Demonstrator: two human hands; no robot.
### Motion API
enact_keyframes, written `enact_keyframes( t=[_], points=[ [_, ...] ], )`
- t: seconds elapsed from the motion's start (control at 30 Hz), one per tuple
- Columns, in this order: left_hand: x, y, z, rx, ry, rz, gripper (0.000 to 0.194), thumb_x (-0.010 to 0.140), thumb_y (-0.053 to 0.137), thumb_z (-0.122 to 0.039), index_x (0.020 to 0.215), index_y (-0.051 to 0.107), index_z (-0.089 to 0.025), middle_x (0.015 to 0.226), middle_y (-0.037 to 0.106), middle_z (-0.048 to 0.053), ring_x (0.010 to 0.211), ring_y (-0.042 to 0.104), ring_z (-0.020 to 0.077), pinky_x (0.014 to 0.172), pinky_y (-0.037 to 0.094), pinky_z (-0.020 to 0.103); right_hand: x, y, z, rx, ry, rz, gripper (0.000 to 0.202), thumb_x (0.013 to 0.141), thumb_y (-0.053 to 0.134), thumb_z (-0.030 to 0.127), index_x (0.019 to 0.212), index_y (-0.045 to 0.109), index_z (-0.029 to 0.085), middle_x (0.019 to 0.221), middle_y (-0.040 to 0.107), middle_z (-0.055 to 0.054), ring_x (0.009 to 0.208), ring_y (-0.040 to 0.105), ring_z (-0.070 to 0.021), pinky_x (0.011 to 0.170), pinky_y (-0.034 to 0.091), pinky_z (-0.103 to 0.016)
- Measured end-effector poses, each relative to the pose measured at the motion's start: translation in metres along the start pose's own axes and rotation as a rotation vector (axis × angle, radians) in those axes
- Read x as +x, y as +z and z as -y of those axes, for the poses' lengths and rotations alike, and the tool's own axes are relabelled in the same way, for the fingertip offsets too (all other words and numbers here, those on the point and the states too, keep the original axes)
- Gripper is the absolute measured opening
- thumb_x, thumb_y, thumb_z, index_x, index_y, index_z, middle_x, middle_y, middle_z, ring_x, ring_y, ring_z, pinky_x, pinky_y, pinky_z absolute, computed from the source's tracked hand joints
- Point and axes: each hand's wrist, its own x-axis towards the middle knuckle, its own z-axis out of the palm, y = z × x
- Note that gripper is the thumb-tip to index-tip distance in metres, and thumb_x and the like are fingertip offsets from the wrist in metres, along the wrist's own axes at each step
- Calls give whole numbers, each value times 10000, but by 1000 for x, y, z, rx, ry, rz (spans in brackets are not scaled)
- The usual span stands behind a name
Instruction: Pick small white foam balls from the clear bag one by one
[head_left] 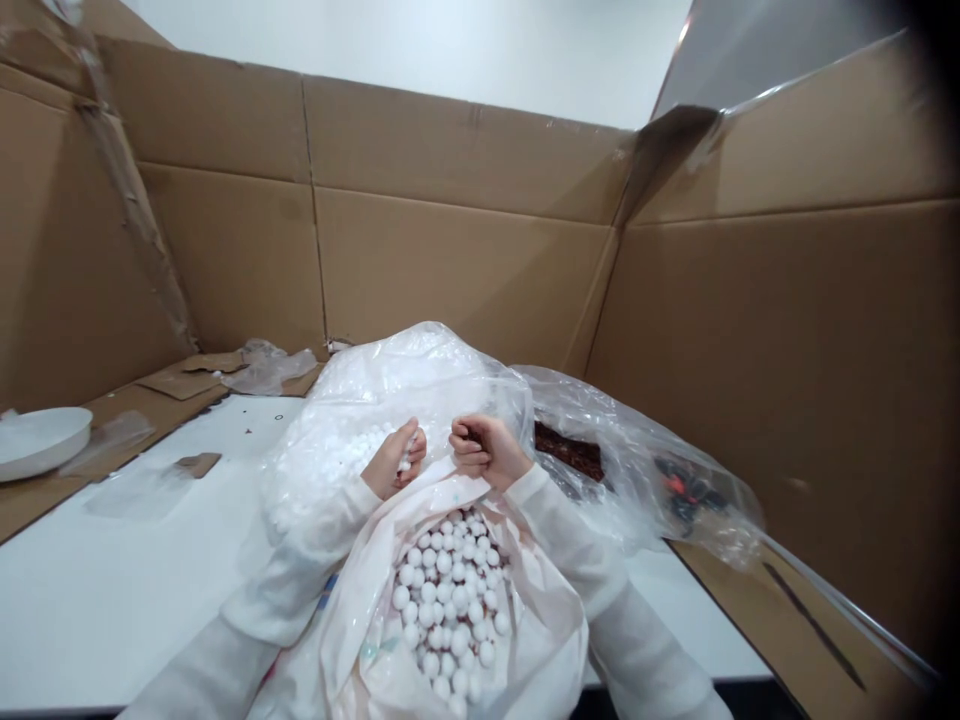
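My left hand point(393, 461) is closed on several small white balls, which peek out between the fingers. Level with it and a little to the right, my right hand point(489, 450) has its fingers curled; something dark shows in them, too small to name. Below both hands an opened white plastic bag point(352, 590) holds many white balls point(450, 590), with reddish-brown bits between them. Behind my hands lies a large clear bag point(427, 365) full of more tiny white balls.
Clear plastic point(637, 440) at right covers a dark brown piece point(568, 450) and a red-and-black object point(682, 490). A white bowl point(45, 440) stands far left. A dark thin strip point(814, 625) lies at right. Tall cardboard walls point(465, 250) enclose the white table point(90, 590).
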Motion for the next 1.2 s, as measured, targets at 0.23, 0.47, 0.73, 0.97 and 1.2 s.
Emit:
enact_keyframes(
  t=[0.23,0.47,0.73,0.97,1.2],
  points=[
    [-10,14,-6,273,131,-50,578,632,459,-719,460,336,-181,391,276,-68,280,205,26,316,60,214,-2,13,-14,-186,-175,-34,305,714,599,387,604,424,163,410,231,116,335,102,-13,311,67,-148],
    [-13,14,-3,498,184,-64,626,744,208,-718,428,303,-186,348,252,-53,336,246,69,376,167,232,1,23,-22,-226,-278,-42,367,641,653,433,560,436,148,399,287,106,330,152,1,336,56,-167],
    [-13,14,0,569,158,-147,616,733,220,-719,426,306,-191,348,267,-55,338,262,70,374,174,225,3,33,-29,-307,-391,-132,402,623,628,505,530,442,161,389,315,96,308,173,-11,321,60,-201],
    [-12,14,3,594,189,-234,614,740,210,-707,427,334,-194,335,255,-61,317,246,71,350,168,224,5,36,-35,-373,-467,-190,396,655,597,511,549,416,175,416,307,98,326,190,-21,319,84,-200],
    [-15,21,0,642,233,-298,594,765,196,-669,455,364,-192,355,276,-58,326,265,79,353,186,225,9,28,-38,-406,-421,-201,412,665,598,503,565,348,191,413,303,110,314,174,-16,309,85,-187]
  ],
)
